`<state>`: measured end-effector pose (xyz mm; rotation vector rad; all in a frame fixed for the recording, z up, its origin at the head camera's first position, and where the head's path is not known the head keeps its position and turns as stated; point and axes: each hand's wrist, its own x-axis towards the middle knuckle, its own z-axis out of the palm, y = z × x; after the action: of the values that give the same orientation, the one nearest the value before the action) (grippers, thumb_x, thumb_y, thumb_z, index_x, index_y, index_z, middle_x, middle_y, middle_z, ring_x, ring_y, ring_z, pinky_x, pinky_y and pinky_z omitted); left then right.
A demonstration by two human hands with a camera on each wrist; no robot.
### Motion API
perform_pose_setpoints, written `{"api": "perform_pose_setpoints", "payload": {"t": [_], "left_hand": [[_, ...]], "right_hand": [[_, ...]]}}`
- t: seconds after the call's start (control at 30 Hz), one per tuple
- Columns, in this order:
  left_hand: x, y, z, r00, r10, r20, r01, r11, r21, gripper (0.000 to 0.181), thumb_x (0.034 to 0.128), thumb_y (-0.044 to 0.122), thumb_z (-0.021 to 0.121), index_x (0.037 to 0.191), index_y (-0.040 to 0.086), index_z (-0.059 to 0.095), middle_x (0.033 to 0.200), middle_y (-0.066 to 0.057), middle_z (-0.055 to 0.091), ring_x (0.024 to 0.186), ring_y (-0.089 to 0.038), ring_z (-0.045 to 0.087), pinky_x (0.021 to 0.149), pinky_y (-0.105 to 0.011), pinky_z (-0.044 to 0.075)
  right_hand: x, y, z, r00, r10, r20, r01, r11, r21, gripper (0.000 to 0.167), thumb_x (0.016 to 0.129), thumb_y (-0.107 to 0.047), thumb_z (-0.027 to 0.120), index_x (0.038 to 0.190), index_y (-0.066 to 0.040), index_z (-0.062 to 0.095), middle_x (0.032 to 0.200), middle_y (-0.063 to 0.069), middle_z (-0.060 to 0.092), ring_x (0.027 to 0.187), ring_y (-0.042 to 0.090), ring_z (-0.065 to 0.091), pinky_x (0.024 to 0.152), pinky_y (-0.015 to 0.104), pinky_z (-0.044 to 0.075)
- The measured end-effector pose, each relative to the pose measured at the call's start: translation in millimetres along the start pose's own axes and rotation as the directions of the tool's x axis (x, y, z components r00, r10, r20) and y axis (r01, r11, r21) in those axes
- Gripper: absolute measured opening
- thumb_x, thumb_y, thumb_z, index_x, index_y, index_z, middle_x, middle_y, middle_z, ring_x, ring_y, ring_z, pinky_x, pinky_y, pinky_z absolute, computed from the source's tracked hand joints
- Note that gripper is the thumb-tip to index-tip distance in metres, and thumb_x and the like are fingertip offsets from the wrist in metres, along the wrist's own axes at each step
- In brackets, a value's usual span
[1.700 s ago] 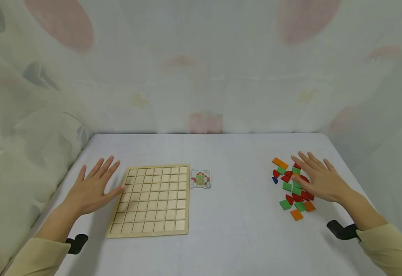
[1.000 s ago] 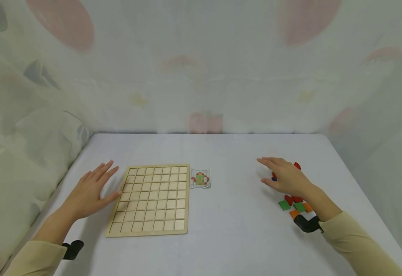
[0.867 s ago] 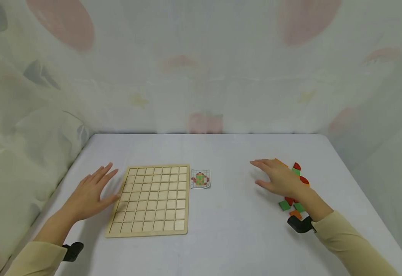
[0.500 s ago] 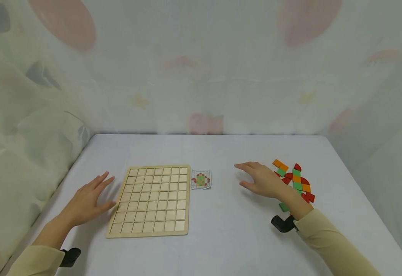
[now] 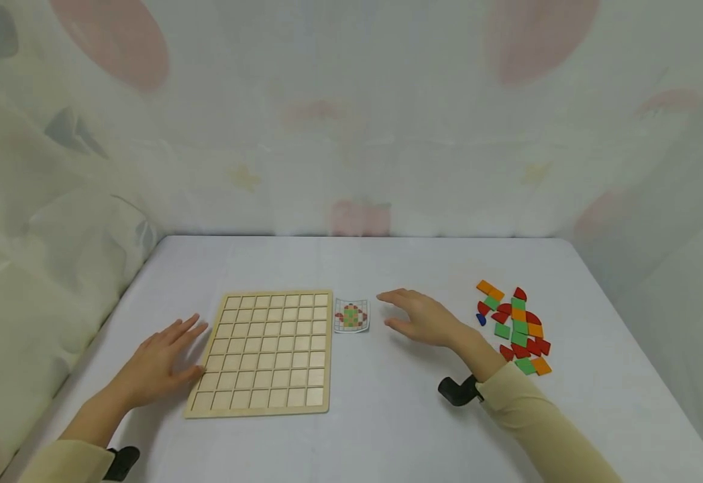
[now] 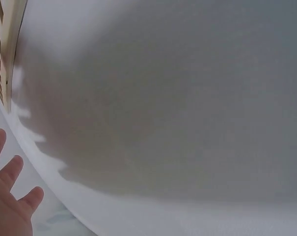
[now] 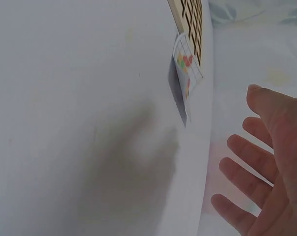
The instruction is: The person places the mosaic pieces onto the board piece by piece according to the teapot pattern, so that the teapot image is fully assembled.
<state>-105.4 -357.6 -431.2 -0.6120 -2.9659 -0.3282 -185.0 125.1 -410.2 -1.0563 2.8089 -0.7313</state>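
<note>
In the head view a wooden grid board lies left of centre, its squares bare. A small paper card with a coloured grid picture lies against its right side, its edges curling up in the right wrist view. My left hand is at the board's left edge, fingers spread, thumb over or on the rim; contact is unclear. My right hand hovers right of the card, fingers extended and holding nothing. Loose flat pieces, among them a green square, an orange square and a blue piece, lie at the right.
The white table ends at a far edge before a patterned cloth backdrop. More of the cloth bulges along the table's left side. A black wrist-worn device sits at my right cuff.
My right hand has moved left from above the coloured pieces to near the card, uncovering the pieces. My left hand has shifted slightly down along the board's left side.
</note>
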Motion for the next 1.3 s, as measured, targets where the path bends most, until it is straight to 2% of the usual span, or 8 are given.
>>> {"api": "perform_pose_setpoints", "payload": {"t": [0.27,0.43,0.7,1.07,1.3], "left_hand": [[-0.1,1.0,3.0,0.999,0.045,0.026,-0.046,0.997,0.061,0.060,0.0799,0.037,0.068,0.134,0.016,0.049,0.142,-0.010,0.041,0.122,-0.047,0.039,0.090,-0.063,0.031],[-3.0,1.4,4.2,0.999,0.046,0.021,-0.047,0.998,0.046,0.057,0.0804,0.035,0.068,0.131,0.015,0.052,0.142,-0.009,0.043,0.122,-0.046,0.040,0.090,-0.062,0.032],[-2.1,3.0,7.1,0.996,0.088,0.019,-0.088,0.996,0.026,0.062,0.0820,0.033,0.067,0.136,0.012,0.047,0.141,-0.008,0.044,0.121,-0.046,0.041,0.089,-0.061,0.034],[-0.7,4.4,9.4,0.995,0.092,0.040,-0.093,0.995,0.022,0.061,0.0833,0.033,0.066,0.136,0.009,0.046,0.140,-0.009,0.045,0.121,-0.045,0.041,0.089,-0.060,0.035],[3.4,12.2,11.9,0.996,0.076,0.054,-0.078,0.996,0.031,0.062,0.0832,0.037,0.065,0.135,0.008,0.047,0.140,-0.009,0.045,0.123,-0.042,0.042,0.092,-0.059,0.034]], "right_hand": [[14.8,-12.7,17.7,1.000,-0.021,0.022,0.022,1.000,-0.004,0.045,0.088,-0.026,0.062,0.129,-0.010,0.054,0.128,0.005,0.056,0.119,0.022,0.052,0.096,0.039,0.044],[21.0,-18.8,29.8,0.998,-0.048,0.040,0.049,0.998,-0.041,0.042,0.088,-0.028,0.060,0.127,-0.011,0.057,0.127,0.005,0.057,0.117,0.023,0.053,0.094,0.041,0.045],[19.8,-20.0,45.0,0.994,-0.066,0.084,0.079,0.985,-0.152,0.041,0.091,-0.033,0.055,0.128,-0.015,0.056,0.128,0.002,0.055,0.119,0.021,0.050,0.092,0.043,0.045],[11.2,-16.9,44.7,0.993,-0.022,0.112,0.044,0.980,-0.196,0.043,0.092,-0.033,0.053,0.133,-0.018,0.051,0.133,0.003,0.048,0.124,0.023,0.043,0.093,0.049,0.039],[4.5,-9.2,42.1,0.996,0.001,0.092,0.019,0.975,-0.220,0.039,0.093,-0.031,0.051,0.131,-0.025,0.052,0.130,0.003,0.049,0.122,0.025,0.045,0.092,0.050,0.040]]}}
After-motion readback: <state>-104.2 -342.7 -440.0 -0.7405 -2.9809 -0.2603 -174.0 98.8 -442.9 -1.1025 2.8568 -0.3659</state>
